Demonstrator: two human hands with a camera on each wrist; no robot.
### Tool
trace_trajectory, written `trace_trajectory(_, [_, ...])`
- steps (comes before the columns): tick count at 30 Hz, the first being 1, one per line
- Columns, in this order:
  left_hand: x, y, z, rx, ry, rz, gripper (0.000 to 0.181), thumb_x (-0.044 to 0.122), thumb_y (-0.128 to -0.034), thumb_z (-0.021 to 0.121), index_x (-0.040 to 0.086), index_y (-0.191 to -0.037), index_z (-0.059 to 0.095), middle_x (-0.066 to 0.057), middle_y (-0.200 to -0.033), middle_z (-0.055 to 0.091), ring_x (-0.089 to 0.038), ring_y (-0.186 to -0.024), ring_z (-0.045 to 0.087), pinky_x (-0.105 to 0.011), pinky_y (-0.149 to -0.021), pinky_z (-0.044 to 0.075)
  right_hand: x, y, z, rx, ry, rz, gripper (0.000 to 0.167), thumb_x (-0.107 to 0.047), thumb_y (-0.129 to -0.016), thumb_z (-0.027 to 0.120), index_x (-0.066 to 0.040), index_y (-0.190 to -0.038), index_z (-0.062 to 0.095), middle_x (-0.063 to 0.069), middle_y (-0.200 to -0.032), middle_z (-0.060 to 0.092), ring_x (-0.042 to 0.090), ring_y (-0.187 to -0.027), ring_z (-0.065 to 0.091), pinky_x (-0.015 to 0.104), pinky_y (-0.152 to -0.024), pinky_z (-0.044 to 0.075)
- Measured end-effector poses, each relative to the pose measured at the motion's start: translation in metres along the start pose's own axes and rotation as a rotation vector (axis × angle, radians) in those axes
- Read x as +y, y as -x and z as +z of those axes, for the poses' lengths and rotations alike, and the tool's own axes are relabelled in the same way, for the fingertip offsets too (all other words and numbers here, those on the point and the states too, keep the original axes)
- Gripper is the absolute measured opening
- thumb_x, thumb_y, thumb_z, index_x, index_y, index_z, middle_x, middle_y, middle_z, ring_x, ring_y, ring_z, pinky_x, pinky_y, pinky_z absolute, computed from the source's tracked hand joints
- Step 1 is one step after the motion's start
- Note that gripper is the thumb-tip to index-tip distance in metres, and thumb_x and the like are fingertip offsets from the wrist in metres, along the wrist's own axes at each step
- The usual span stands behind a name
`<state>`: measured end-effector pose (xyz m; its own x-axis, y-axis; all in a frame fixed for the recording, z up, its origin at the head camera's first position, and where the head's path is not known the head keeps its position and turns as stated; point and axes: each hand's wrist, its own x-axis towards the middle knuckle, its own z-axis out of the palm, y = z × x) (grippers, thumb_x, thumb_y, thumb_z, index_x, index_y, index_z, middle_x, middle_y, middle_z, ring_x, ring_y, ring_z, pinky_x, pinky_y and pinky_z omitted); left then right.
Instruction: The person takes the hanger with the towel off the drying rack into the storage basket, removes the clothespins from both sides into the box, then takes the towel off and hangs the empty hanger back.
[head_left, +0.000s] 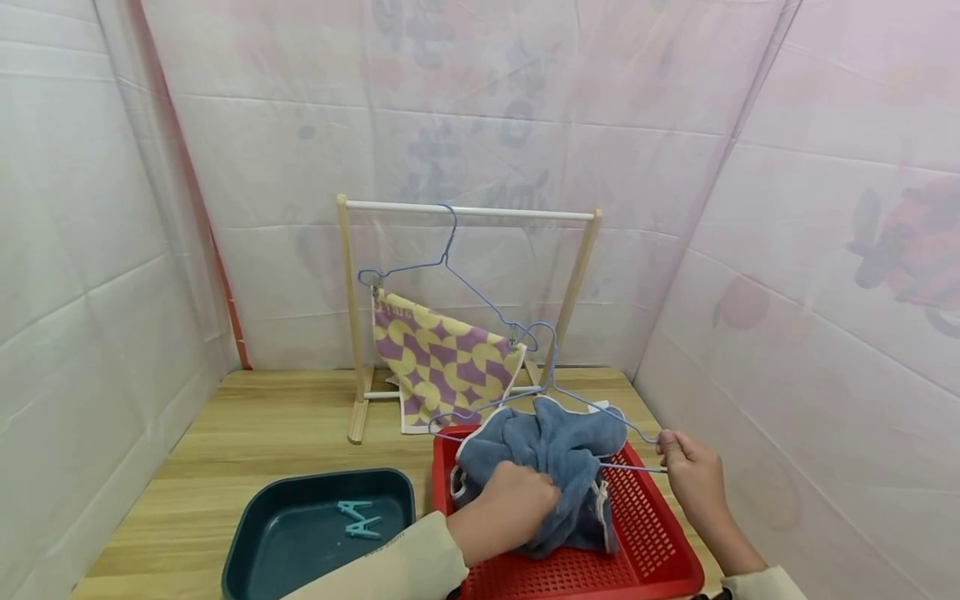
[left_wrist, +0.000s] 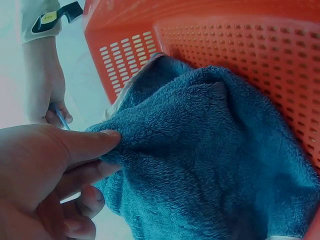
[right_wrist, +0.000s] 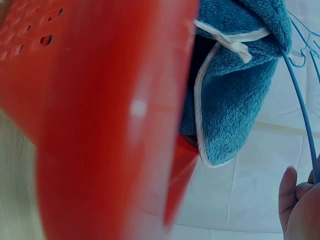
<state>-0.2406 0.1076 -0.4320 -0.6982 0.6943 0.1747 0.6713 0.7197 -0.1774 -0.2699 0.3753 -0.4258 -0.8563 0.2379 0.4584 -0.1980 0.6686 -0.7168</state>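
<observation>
Blue cloth [head_left: 558, 437], pinched in the left hand [head_left: 513, 502], drapes over one hanger [head_left: 630, 468], whose end the right hand [head_left: 693, 475], well apart, grips. Beneath: one red basket [head_left: 652, 533]. Left of the hands: two clips [head_left: 363, 527], one tray [head_left: 292, 533]. Beyond: one patterned cloth [head_left: 450, 362] on a second hanger [head_left: 412, 268].

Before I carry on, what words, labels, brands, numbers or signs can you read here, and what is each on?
Nothing is clear enough to quote.
Purple-and-yellow towel: lettering near its upper left corner, too small to read.
Back wall sheet: faded characters, too blurred.
Yellow label on the right wrist's black strap: marks too small.
Left sleeve: faint print, too small.
White tag by the blue towel: no writing distinguishable.
</observation>
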Motion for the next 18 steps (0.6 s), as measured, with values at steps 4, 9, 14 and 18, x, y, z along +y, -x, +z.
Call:
trace_trajectory(4, [0.003, 0.003, 0.003, 0.016, -0.024, 0.010, 0.015, 0.031, -0.0880, 0.076, 0.035, -0.074, 0.070, 0.015, -0.068, 0.061, -0.005, -0.056, 0.055, -0.028, -0.046, 0.045, 0.001, 0.000, -0.001, 0.000, 0.003, 0.010, 0.033, -0.016, -0.104, 0.054, -0.004, -0.076, 0.065, -0.008, -0.065, 0.058, 0.007, -0.062, 0.059, 0.019, -0.057, 0.047])
trace_trajectory(9, [0.009, 0.007, 0.001, 0.002, -0.051, 0.016, 0.032, 0.032, -0.0896, 0.074, 0.030, -0.060, 0.061, 0.013, -0.057, 0.055, -0.005, -0.048, 0.048, -0.028, -0.042, 0.040, 0.002, -0.001, -0.002, 0.003, 0.010, 0.010, 0.036, -0.020, -0.106, 0.052, -0.005, -0.076, 0.064, -0.008, -0.066, 0.059, 0.007, -0.063, 0.060, 0.019, -0.058, 0.047])
trace_trajectory(14, [0.010, 0.008, -0.001, -0.050, -0.031, 0.024, 0.034, 0.031, -0.0916, 0.072, 0.029, -0.059, 0.060, 0.012, -0.054, 0.051, -0.006, -0.046, 0.043, -0.027, -0.043, 0.037, 0.002, 0.000, -0.001, 0.007, 0.013, 0.000, 0.034, -0.018, -0.105, 0.053, -0.004, -0.076, 0.064, -0.007, -0.066, 0.059, 0.006, -0.062, 0.059, 0.019, -0.057, 0.048])
trace_trajectory(18, [0.011, 0.008, -0.003, -0.098, 0.003, 0.023, 0.033, 0.030, -0.0919, 0.071, 0.029, -0.061, 0.061, 0.011, -0.052, 0.050, -0.006, -0.047, 0.042, -0.027, -0.046, 0.038, 0.001, 0.000, 0.000, 0.007, 0.006, 0.000, 0.033, -0.016, -0.105, 0.053, -0.004, -0.076, 0.065, -0.008, -0.066, 0.058, 0.005, -0.061, 0.059, 0.019, -0.057, 0.048])
